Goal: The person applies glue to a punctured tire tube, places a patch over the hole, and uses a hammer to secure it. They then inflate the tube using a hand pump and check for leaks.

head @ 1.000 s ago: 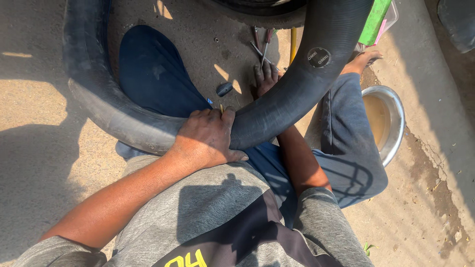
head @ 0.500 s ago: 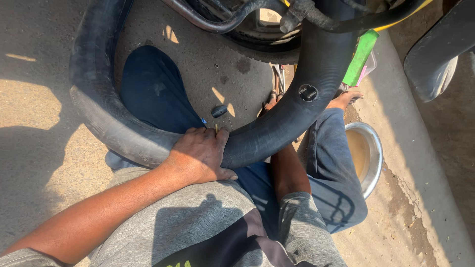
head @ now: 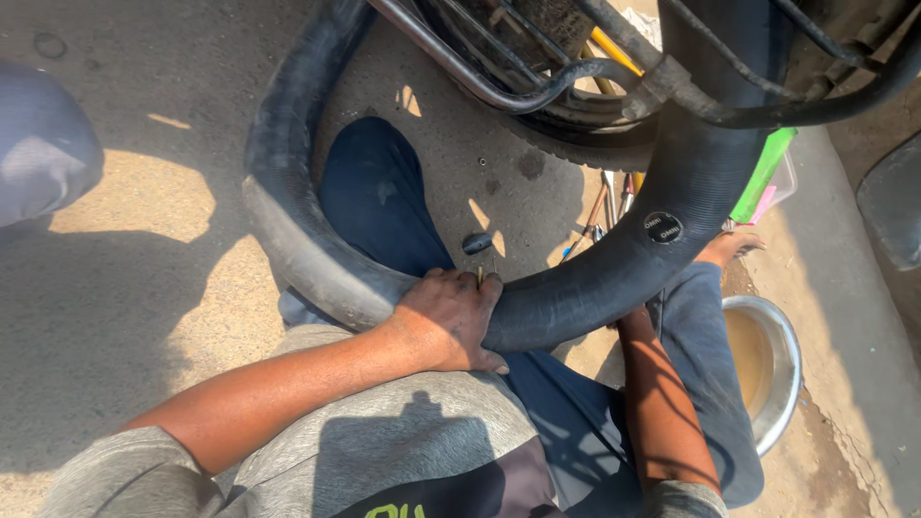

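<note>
A big black rubber inner tube (head: 662, 182) lies looped across my lap and over the concrete ground. My left hand (head: 449, 321) grips the tube's near side from above, fingers wrapped over it. A thin metal valve stem (head: 480, 276) sticks up between the fingertips. My right forearm (head: 662, 403) runs forward under the tube, and the hand itself is hidden behind the rubber. A round patch label (head: 662, 227) sits on the tube's right side. My bare foot (head: 731, 245) shows just beyond the tube.
A steel bowl of murky water (head: 789, 369) stands at my right knee. Hand tools (head: 600, 206) and a small black cap (head: 477, 243) lie on the ground inside the loop. A motorcycle's tyre and pipes (head: 537, 77) hang above. Another person's clothing (head: 38, 144) is at far left.
My right hand, seen earlier near the tools beyond the tube, is now hidden under it. My left hand keeps its grip. The view has tilted up toward the motorcycle.
</note>
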Demonstrator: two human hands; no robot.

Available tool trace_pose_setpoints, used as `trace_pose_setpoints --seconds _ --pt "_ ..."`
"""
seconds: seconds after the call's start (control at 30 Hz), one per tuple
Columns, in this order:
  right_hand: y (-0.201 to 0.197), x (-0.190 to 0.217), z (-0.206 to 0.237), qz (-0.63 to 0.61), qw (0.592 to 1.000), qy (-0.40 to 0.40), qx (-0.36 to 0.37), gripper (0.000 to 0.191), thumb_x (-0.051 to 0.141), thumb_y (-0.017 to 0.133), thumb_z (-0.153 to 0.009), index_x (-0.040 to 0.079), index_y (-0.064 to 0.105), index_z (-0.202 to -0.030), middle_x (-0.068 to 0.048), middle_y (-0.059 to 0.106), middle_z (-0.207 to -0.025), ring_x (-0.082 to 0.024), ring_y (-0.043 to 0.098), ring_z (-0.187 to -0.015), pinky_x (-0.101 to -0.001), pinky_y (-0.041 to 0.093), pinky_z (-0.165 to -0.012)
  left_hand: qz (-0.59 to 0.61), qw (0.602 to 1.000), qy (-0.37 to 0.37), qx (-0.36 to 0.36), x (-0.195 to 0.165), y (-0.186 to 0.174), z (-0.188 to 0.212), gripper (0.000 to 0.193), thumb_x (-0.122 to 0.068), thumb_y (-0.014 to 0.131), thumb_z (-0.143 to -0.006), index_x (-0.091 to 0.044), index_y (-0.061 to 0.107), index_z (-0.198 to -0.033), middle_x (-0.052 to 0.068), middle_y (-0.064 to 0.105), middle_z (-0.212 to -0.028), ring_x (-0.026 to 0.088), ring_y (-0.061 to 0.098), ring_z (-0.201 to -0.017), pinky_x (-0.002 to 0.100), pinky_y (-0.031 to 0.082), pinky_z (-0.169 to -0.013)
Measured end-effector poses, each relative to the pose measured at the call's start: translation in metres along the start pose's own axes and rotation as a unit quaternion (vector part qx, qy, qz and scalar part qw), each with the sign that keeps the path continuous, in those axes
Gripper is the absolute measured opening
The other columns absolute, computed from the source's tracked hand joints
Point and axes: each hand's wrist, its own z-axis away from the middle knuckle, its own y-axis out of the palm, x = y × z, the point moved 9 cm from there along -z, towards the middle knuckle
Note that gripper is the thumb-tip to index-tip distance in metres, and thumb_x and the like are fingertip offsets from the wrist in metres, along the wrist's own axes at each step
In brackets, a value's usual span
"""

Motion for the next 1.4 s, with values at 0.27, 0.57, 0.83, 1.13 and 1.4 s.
trace_pose_setpoints --seconds 0.27,0.57,0.83,1.13,1.4 --pt "0.008 -0.019 0.006 -0.02 0.998 0.017 0.052 0.038 0.032 0.057 -0.097 0.01 0.065 -0.127 -0.023 0.066 -0.12 -0.038 0.064 -0.109 -0.0467 0.05 -0.092 -0.009 1.0 -0.005 0.004 0.002 0.002 0.005 0.099 -0.07 0.083 -0.066 0.003 0.054 -0.125 0.022 0.068 -0.104 0.035 0.067 -0.102 0.045 0.05 -0.092" --pt "0.017 -0.032 0.0 -0.033 0.997 -0.004 0.068 0.038 0.032 0.059 -0.095 0.008 0.066 -0.123 -0.024 0.068 -0.118 -0.039 0.065 -0.107 -0.0468 0.05 -0.091 -0.003 1.0 -0.01 0.011 0.001 0.002 0.005 0.1 -0.071 0.081 -0.068 0.004 0.054 -0.127 0.022 0.068 -0.103 0.035 0.069 -0.099 0.046 0.051 -0.092" --pt "0.031 -0.043 -0.014 -0.029 0.996 -0.039 0.079 0.038 0.032 0.06 -0.095 0.006 0.068 -0.12 -0.025 0.069 -0.116 -0.04 0.066 -0.106 -0.0469 0.051 -0.09 0.011 1.0 0.001 -0.015 -0.001 -0.003 0.015 0.098 -0.07 0.079 -0.068 0.006 0.056 -0.126 0.021 0.071 -0.099 0.036 0.07 -0.097 0.046 0.053 -0.092" --pt "0.023 -0.045 -0.017 -0.017 0.996 -0.049 0.073 0.038 0.033 0.062 -0.093 0.003 0.07 -0.116 -0.026 0.07 -0.114 -0.041 0.067 -0.105 -0.047 0.052 -0.089 -0.036 0.986 0.067 -0.146 0.003 -0.018 0.06 0.101 -0.078 0.071 -0.069 0.003 0.06 -0.129 0.018 0.072 -0.1 0.035 0.07 -0.098 0.049 0.048 -0.105" --pt "-0.007 -0.027 0.001 -0.016 0.993 -0.108 0.05 0.039 0.033 0.063 -0.093 0.001 0.071 -0.113 -0.027 0.072 -0.112 -0.042 0.068 -0.104 -0.0471 0.053 -0.089 -0.121 0.937 0.025 -0.328 0.13 0.002 0.149 0.113 -0.069 0.086 -0.059 -0.007 0.044 -0.142 0.028 0.039 -0.151 0.044 0.033 -0.143 0.064 0.02 -0.118"
